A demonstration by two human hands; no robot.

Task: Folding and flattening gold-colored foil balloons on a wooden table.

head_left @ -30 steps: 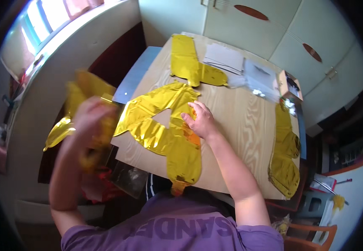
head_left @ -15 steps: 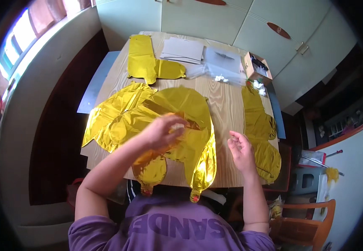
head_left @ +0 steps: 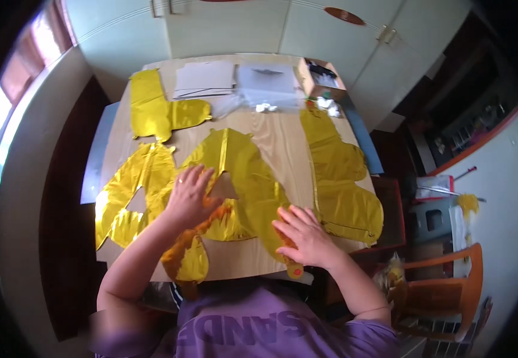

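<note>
Left hand (head_left: 190, 194): grip spread, palm down on the left side of the middle gold foil (head_left: 241, 158)
Right hand (head_left: 307, 237): grip spread, resting on the same foil's lower right part
Middle gold foil: on the wooden surface (head_left: 274, 137), between the left foil (head_left: 125, 179) and the right foil (head_left: 344, 200)
Far left: angled foil (head_left: 151, 104)
Far edge: paper stack (head_left: 204, 77), clear plastic bags (head_left: 265, 89), open box (head_left: 326, 91)

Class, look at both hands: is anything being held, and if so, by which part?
Nothing appears held: the left hand and right hand lie open over the left and right legs of the middle A-shaped gold foil piece.
</note>
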